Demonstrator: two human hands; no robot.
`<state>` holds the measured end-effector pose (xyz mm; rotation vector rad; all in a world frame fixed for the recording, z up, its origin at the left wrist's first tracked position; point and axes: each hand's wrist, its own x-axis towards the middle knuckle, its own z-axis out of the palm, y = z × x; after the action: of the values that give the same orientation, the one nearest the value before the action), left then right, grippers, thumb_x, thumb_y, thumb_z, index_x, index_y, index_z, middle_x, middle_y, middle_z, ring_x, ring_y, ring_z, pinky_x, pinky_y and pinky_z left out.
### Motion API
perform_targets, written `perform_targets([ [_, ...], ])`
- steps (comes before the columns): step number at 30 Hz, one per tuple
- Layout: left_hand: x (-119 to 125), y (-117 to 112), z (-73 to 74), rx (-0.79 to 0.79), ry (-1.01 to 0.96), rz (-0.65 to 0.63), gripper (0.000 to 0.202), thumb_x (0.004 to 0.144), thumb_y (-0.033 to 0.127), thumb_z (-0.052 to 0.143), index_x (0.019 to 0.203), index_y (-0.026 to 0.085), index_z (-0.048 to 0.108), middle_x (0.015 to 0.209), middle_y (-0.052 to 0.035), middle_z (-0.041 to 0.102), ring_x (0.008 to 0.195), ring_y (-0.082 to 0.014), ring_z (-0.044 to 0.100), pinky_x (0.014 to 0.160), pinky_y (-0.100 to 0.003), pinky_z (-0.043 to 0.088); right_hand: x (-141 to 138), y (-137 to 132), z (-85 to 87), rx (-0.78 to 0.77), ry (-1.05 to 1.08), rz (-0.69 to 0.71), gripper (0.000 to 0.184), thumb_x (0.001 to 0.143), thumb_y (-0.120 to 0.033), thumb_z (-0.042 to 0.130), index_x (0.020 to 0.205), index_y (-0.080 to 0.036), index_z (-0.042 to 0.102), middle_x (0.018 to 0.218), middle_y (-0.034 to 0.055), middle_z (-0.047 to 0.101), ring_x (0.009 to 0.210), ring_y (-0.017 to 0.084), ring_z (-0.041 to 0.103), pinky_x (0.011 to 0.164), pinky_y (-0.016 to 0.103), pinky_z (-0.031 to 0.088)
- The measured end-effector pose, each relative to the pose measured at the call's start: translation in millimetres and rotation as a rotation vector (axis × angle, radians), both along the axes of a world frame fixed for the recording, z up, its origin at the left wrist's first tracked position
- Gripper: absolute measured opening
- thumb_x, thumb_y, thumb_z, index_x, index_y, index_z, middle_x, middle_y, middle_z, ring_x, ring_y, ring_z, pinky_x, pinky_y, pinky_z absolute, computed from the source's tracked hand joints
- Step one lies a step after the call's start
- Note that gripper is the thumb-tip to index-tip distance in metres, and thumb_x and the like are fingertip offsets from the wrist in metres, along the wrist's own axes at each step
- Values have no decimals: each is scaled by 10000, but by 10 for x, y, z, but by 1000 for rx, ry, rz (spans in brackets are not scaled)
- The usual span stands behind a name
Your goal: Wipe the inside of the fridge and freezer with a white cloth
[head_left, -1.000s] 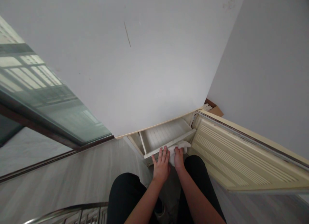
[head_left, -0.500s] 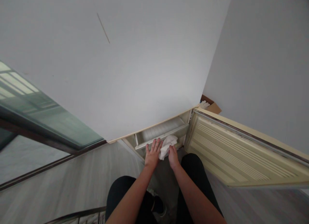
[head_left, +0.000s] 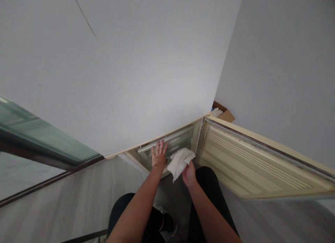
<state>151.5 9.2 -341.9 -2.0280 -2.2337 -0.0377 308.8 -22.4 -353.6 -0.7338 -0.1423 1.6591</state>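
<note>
The right hand point(head_left: 188, 174) grips a white cloth point(head_left: 180, 161) just in front of the drawer point(head_left: 167, 142). The left hand point(head_left: 158, 156) lies flat, fingers apart, on the drawer's front. Beside it stands the open door point(head_left: 251, 159).

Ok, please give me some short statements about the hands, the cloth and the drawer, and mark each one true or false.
1. The right hand holds a white cloth. True.
2. The left hand lies flat against the drawer front. True.
3. The cabinet door is closed. False: it stands wide open on the right.
4. Both hands grip the cloth. False: only the right hand does.
5. The drawer is pulled fully out. False: it is pushed in.
</note>
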Motion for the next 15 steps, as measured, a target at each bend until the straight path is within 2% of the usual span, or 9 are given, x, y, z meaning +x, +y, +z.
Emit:
perform_targets([
  [3,-113,126,30,-18,0,7,940,835,250,694,1643,295,216,1746,-79,84,1617,-325,-16,1268,-626,-38,-23,-1,-88,-36,52,14,275,828,-453,632,881,-195,712,1009,78,780,1008,240,732,914,359,608],
  [7,-173,202,58,-89,40,24,961,816,223,698,1640,330,215,1744,-59,101,1618,-319,6,1268,-622,-43,-38,0,-178,-65,73,67,365,779,-514,696,960,-199,735,927,60,778,949,244,744,873,370,628],
  [10,-89,181,106,-61,23,41,976,800,236,722,1645,271,235,1742,-94,83,1613,-353,-23,1266,-632,-50,-44,-2,-182,-77,97,108,368,770,-540,708,934,-212,731,857,39,764,929,240,748,865,377,631],
  [12,22,100,135,16,-85,15,913,807,247,724,1623,185,321,1737,-148,111,1608,-385,-24,1277,-623,-12,-52,4,-143,-82,120,122,323,776,-526,699,871,-218,711,847,39,760,927,243,745,847,381,630],
  [13,89,31,141,51,-185,-31,825,833,252,699,1592,160,391,1727,-165,170,1609,-386,16,1288,-601,42,-58,10,-114,-82,126,122,302,777,-513,693,848,-220,698,847,39,760,925,244,743,837,381,629],
  [15,237,-166,126,117,-482,-144,571,924,275,591,1483,170,544,1656,-165,371,1585,-346,219,1282,-527,214,-75,28,-53,-78,121,106,262,780,-476,675,827,-219,678,868,39,766,917,237,737,828,369,626],
])
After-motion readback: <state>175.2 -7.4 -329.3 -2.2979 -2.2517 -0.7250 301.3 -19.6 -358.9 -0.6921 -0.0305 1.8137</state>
